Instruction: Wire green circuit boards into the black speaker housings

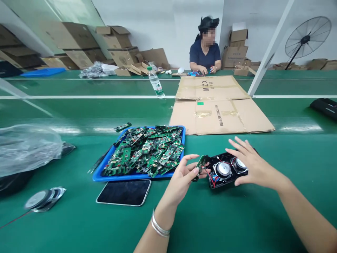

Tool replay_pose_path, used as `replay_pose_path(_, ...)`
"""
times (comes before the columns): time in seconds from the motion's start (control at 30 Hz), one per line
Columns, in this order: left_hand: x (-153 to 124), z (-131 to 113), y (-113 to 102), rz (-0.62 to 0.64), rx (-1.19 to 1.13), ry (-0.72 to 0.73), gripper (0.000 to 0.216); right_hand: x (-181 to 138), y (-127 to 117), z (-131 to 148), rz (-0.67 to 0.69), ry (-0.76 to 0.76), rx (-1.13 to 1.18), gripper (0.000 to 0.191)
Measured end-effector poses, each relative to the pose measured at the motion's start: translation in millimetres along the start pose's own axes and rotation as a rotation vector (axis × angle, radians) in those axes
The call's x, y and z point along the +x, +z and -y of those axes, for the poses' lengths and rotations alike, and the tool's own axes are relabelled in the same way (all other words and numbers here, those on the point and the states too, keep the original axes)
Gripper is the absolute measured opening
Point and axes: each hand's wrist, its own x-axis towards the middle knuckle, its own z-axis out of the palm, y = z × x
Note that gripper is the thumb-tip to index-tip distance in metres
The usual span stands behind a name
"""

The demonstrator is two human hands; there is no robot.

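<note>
My left hand point(184, 175) pinches a small green circuit board point(200, 165) between thumb and fingers, right at the left end of a black speaker housing point(226, 171). Red and black wires run from the board into the housing, which holds two round silver speakers. My right hand point(250, 163) lies over the housing's right end with fingers spread, touching it. A blue tray point(137, 176) heaped with several green circuit boards sits just left of my left hand.
A dark phone point(124, 192) lies in front of the tray. A loose speaker point(43, 199) and a plastic bag point(26, 147) are at the left. Flattened cardboard point(218, 109) and a water bottle point(156, 82) lie beyond. A person point(205, 52) sits at the far side, among cardboard boxes.
</note>
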Motion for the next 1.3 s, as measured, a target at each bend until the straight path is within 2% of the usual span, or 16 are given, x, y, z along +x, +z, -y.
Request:
replay_pose_path(0.07,-2,-8,-4,0.096,-0.022,-0.106,0.053,-11,1,-22,0.129,0.077,-0.095,0.103)
replay_pose_path(0.13,-4,-13,-7,0.193,0.038,-0.237,0.056,-18,8,-31,0.178,0.135,-0.118,0.102)
replay_pose_path(0.2,-7,-16,-11,0.263,0.139,-0.334,0.048,-22,16,-27,0.15,0.202,-0.119,0.098)
replay_pose_path(0.33,-10,-16,-15,0.397,0.174,-0.38,0.041,-33,36,2,0.02,0.388,-0.123,0.093)
replay_pose_path(0.4,-10,-12,-10,0.453,0.136,-0.407,0.038,-40,44,15,-0.043,0.461,-0.139,0.091)
replay_pose_path(0.5,-11,-5,6,0.491,0.146,-0.475,0.038,-50,43,25,-0.078,0.461,-0.12,0.09)
replay_pose_path(0.57,-10,-1,20,0.472,0.178,-0.501,0.042,-56,34,25,-0.139,0.458,-0.074,0.081)
replay_pose_path(0.67,-6,-3,40,0.377,0.208,-0.456,0.036,-61,18,25,-0.33,0.553,0.008,0.045)
replay_pose_path(0.73,0,-9,50,0.315,0.295,-0.391,0.027,-61,14,27,-0.332,0.58,0.038,0.029)
replay_pose_path(0.8,7,-16,57,0.288,0.462,-0.323,0.021,-55,17,30,-0.244,0.564,0.012,0.032)
replay_pose_path(0.87,14,-22,61,0.279,0.638,-0.251,0.017,-46,24,33,-0.216,0.556,0.001,0.031)
replay_pose_path(0.93,21,-25,63,0.271,0.787,-0.179,0.014,-35,31,35,-0.276,0.557,0.099,0.03)
replay_pose_path(1.0,26,-23,62,0.248,0.885,-0.111,0.014,-24,35,36,-0.362,0.574,0.29,0.028)
replay_pose_path(1.13,32,-14,60,0.144,0.941,-0.021,0.014,-13,39,39,-0.472,0.598,0.664,0.021)
replay_pose_path(1.2,33,-10,60,0.095,0.959,0.012,0.014,-12,40,42,-0.446,0.571,0.771,0.018)
replay_pose_path(1.3,33,-7,61,0.094,0.962,-0.004,0.017,-13,42,46,-0.387,0.612,0.846,0.018)
